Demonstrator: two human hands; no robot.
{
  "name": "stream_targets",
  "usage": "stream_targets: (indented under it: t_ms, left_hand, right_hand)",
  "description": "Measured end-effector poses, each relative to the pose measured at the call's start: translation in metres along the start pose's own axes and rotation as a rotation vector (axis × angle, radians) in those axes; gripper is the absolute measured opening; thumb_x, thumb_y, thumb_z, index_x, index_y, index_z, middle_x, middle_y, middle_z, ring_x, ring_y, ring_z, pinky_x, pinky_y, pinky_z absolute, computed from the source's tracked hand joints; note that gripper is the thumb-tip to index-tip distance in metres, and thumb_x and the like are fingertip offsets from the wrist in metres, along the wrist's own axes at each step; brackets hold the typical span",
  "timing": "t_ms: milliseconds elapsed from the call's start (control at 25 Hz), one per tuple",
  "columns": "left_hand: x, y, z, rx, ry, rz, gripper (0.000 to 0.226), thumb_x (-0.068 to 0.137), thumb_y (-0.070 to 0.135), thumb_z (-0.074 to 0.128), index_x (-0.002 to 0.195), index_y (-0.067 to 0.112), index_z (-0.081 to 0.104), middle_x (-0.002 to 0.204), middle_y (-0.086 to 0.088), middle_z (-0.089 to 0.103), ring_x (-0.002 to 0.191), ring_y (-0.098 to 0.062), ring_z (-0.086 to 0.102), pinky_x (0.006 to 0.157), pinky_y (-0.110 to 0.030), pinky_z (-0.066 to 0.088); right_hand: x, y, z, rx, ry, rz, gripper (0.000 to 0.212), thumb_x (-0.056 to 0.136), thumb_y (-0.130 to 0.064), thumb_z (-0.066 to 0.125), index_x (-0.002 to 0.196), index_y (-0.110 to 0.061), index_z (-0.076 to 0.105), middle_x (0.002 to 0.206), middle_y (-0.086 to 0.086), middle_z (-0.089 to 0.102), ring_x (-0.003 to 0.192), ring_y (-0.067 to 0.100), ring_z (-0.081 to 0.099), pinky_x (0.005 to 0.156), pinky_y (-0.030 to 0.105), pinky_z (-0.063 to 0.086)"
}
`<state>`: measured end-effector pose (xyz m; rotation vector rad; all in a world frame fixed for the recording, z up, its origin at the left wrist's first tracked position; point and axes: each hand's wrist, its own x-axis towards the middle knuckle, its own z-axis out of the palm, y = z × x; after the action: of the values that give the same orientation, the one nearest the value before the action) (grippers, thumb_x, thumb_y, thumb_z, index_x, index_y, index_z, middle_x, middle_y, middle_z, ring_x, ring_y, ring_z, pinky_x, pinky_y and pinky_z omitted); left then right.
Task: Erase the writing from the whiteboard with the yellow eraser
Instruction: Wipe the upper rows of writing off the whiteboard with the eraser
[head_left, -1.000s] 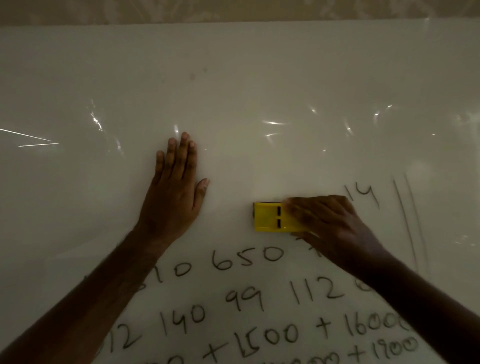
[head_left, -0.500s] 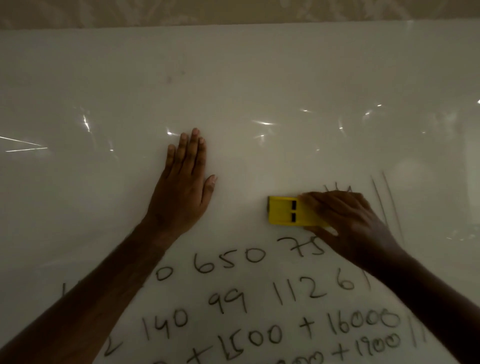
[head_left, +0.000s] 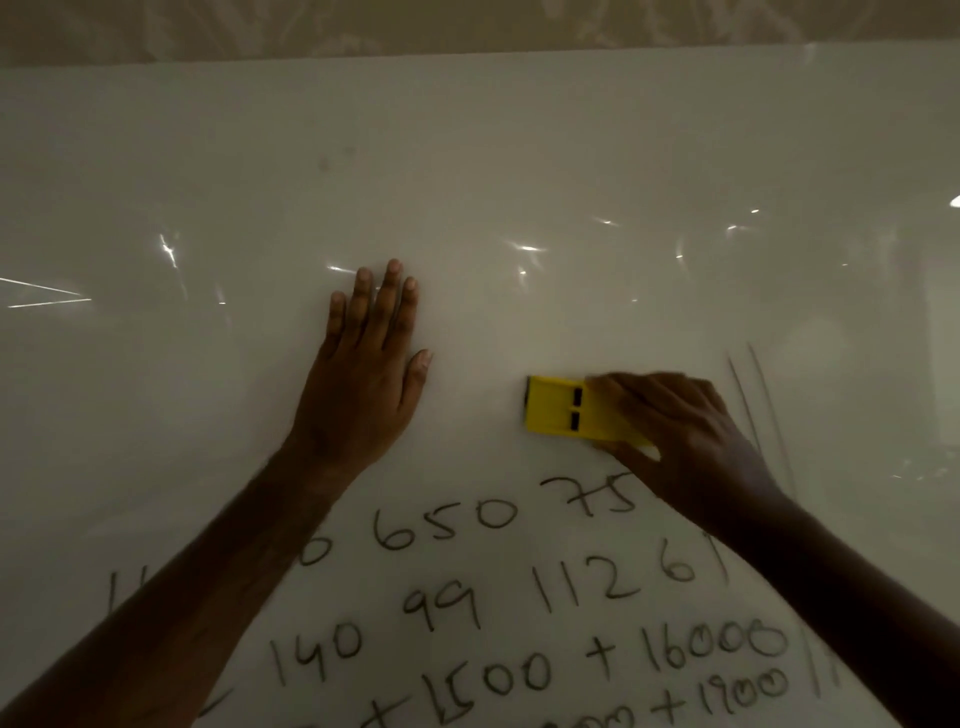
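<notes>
Nearest the bottom edge of the whiteboard sit rows of dark handwritten numbers, e.g. "650", "140 99 112", sums w/ plus signs, none wiped yet. Just above the top row, right of centre, the yellow eraser lies flat on the board, long side running left-right. Right hand grips its right end, fingers curled over the top, thumb along the lower edge. Two slanted pen lines show just beyond that hand twd the right edge. Left hand rests flat on the board near centre, fingers straight & together, holding nothing. Eraser looks like light, stiff plastic w/ a soft pad underneath, prob. slides easily on the glossy board; best held across the top w/ steady downward pressure. Far half of the board shows only glare spots.
</notes>
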<state>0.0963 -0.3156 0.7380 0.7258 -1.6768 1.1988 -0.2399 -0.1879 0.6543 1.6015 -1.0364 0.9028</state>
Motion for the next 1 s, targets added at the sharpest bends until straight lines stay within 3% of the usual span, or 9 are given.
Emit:
stream_targets:
  t_ms: [120, 360, 560, 640, 880, 1000]
  left_hand:
    - [0.000, 0.005, 0.001, 0.008, 0.006, -0.009, 0.072, 0.114, 0.041, 0.032, 0.171, 0.001, 0.014, 0.180, -0.021, 0.010, 0.167, -0.041, 0.010, 0.136, -0.052, 0.007]
    - [0.006, 0.019, 0.008, -0.007, 0.016, -0.030, 0.072, 0.114, 0.041, 0.033, 0.171, 0.000, 0.016, 0.180, -0.023, 0.010, 0.167, -0.042, 0.009, 0.136, -0.055, 0.009]
    - [0.005, 0.022, 0.007, -0.025, 0.020, -0.044, 0.072, 0.114, 0.040, 0.032, 0.170, -0.002, 0.017, 0.179, -0.024, 0.010, 0.167, -0.042, 0.009, 0.136, -0.057, 0.011]
    - [0.005, 0.025, 0.007, -0.025, 0.022, -0.045, 0.071, 0.114, 0.039, 0.032, 0.170, -0.003, 0.017, 0.179, -0.025, 0.010, 0.167, -0.042, 0.010, 0.136, -0.057, 0.011]
    - [0.001, 0.049, 0.011, -0.051, -0.004, -0.051, 0.072, 0.113, 0.037, 0.029, 0.170, -0.004, 0.014, 0.179, -0.025, 0.007, 0.167, -0.043, 0.007, 0.136, -0.057, 0.007]
    - [-0.003, 0.060, 0.014, -0.051, -0.008, -0.036, 0.071, 0.113, 0.036, 0.029, 0.170, -0.004, 0.015, 0.179, -0.024, 0.009, 0.167, -0.043, 0.007, 0.136, -0.057, 0.008]
  right_hand:
    - [-0.020, 0.026, -0.012, -0.038, 0.032, 0.030, 0.062, 0.098, -0.051, 0.054, 0.150, -0.018, 0.054, 0.140, 0.004, 0.060, 0.121, 0.033, 0.059, 0.098, 0.047, 0.046]
    - [0.033, 0.044, -0.019, 0.022, 0.125, 0.273, 0.064, 0.092, -0.043, 0.072, 0.149, -0.020, 0.056, 0.140, 0.005, 0.062, 0.122, 0.032, 0.056, 0.098, 0.048, 0.047]
    - [-0.020, 0.030, -0.008, 0.012, 0.067, 0.034, 0.058, 0.101, -0.049, 0.056, 0.151, -0.018, 0.054, 0.141, 0.003, 0.060, 0.123, 0.030, 0.058, 0.101, 0.043, 0.046]
    - [-0.042, 0.047, -0.016, -0.018, 0.063, 0.053, 0.060, 0.103, -0.054, 0.050, 0.149, -0.017, 0.055, 0.140, 0.003, 0.060, 0.122, 0.031, 0.058, 0.100, 0.042, 0.045]
    - [-0.009, 0.084, -0.033, -0.004, 0.077, 0.327, 0.068, 0.091, -0.037, 0.076, 0.152, -0.021, 0.051, 0.142, 0.006, 0.059, 0.124, 0.033, 0.053, 0.099, 0.051, 0.048]
    - [-0.006, 0.069, -0.024, 0.035, 0.113, 0.320, 0.068, 0.090, -0.031, 0.081, 0.151, -0.020, 0.054, 0.142, 0.005, 0.060, 0.126, 0.029, 0.053, 0.103, 0.047, 0.045]
